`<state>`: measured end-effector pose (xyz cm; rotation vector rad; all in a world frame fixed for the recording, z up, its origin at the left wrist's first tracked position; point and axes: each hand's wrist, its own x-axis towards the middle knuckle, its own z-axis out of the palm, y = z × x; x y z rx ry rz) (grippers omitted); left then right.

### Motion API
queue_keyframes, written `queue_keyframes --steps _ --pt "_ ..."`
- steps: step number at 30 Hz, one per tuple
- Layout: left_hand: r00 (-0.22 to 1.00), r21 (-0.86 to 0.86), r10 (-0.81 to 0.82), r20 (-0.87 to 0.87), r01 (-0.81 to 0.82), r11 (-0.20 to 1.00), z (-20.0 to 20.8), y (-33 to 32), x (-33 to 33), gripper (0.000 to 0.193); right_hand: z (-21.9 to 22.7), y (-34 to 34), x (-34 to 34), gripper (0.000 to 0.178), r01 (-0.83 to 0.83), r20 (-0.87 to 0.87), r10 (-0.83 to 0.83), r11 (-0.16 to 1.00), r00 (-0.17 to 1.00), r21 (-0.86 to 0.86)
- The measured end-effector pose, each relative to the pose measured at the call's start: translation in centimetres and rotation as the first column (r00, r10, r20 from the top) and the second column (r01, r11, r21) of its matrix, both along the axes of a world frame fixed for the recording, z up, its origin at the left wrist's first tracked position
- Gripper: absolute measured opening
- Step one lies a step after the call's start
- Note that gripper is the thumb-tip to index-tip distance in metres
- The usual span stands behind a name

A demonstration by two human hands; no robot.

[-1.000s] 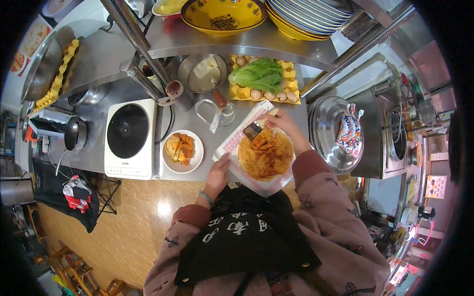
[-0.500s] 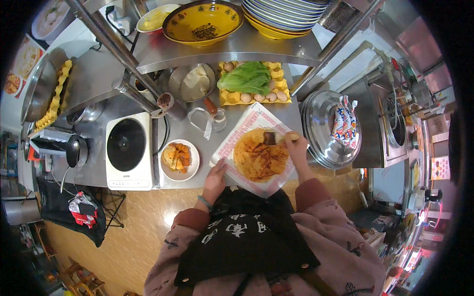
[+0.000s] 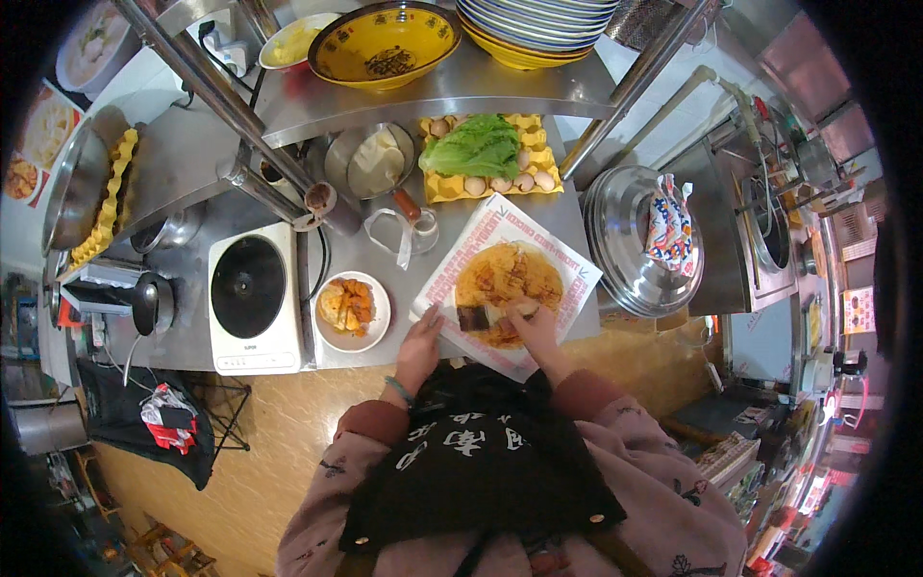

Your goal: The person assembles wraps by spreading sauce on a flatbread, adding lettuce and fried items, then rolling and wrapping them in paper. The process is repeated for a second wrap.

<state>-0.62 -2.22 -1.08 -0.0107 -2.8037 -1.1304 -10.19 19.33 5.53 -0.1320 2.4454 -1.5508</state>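
Note:
A round, thin flatbread (image 3: 536,274), smeared with reddish-brown sauce, lies on a white food-wrapping paper (image 3: 463,252) with red print. My right hand (image 3: 535,334) is closed round the pale handle of a flat sauce brush (image 3: 473,318). The brush's dark bristles rest on the near left part of the flatbread. At the left corner of the paper, my left hand (image 3: 420,348) grips the edge, its fingers partly hidden. Left of that hand stands a white bowl (image 3: 324,334) with orange-coated food pieces (image 3: 358,300) in it.
An induction cooker (image 3: 254,359) stands at the left. Behind the paper are a yellow egg tray (image 3: 444,191) with eggs and lettuce (image 3: 471,146), a strainer-like pan (image 3: 338,154) and a small jar (image 3: 424,232). Large metal lids (image 3: 630,240) stand at the right; a shelf (image 3: 519,91) overhangs with bowls.
My right hand has moved the brush from the flatbread's far right part to its near left part. The sauce is spread differently. My left hand stays at the paper's corner.

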Motion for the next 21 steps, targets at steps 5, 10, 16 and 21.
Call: queue_keyframes --steps 5,10,16,21 --pt "0.998 -0.034 0.012 -0.055 -0.014 0.999 0.2 0.3 0.0 0.041 0.2 4.5 -1.1 0.017 0.09 0.236 -0.069 0.993 0.969 -0.076" --pt "1.0 -0.003 0.011 -0.022 -0.011 1.0 0.3 0.2 -0.1 0.043 -3.1 2.1 -6.1 0.02 -0.241 0.008 0.241 0.967 0.97 0.082" --pt "1.0 -0.034 0.006 0.023 -0.005 0.999 0.2 0.3 -0.1 0.045 -2.8 4.1 -12.9 0.018 0.142 0.24 -0.055 0.92 0.969 -0.364" --pt "0.998 -0.019 0.031 0.049 -0.03 0.999 -0.1 0.6 0.1 0.045 -2.3 7.0 -13.0 0.016 0.338 0.105 -0.322 0.918 0.941 -0.209"
